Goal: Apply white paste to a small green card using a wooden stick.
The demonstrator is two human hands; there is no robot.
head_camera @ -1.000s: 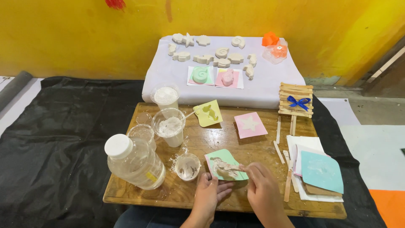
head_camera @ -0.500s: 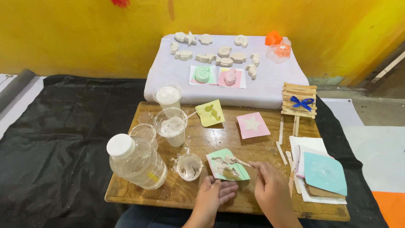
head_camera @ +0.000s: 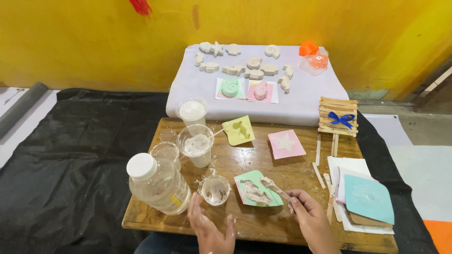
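pinched between the fingers of the right hand (head_camera: 308, 217), low and right of centre in the frame, is a thin wooden stick (head_camera: 274, 187) whose plaster-loaded tip reaches up-left over the green mould (head_camera: 256, 190). that mould lies on the wooden board (head_camera: 245, 162) just below the middle of the picture, its hollow partly filled with pale paste. the left hand (head_camera: 209, 228) rests flat and open at the bottom edge, holding nothing, just below the small cup (head_camera: 215, 189) of mixed paste and near the clear bottle (head_camera: 157, 183).

to do this well, i judge the stick should press paste into the corners of the hollow with short strokes, keeping the tip low so nothing smears over the rim, while the free hand pins the light mould.

compared with a second ago, the left hand has slid off the mould's near edge toward the cup, and the stick tip has lifted slightly up and right.
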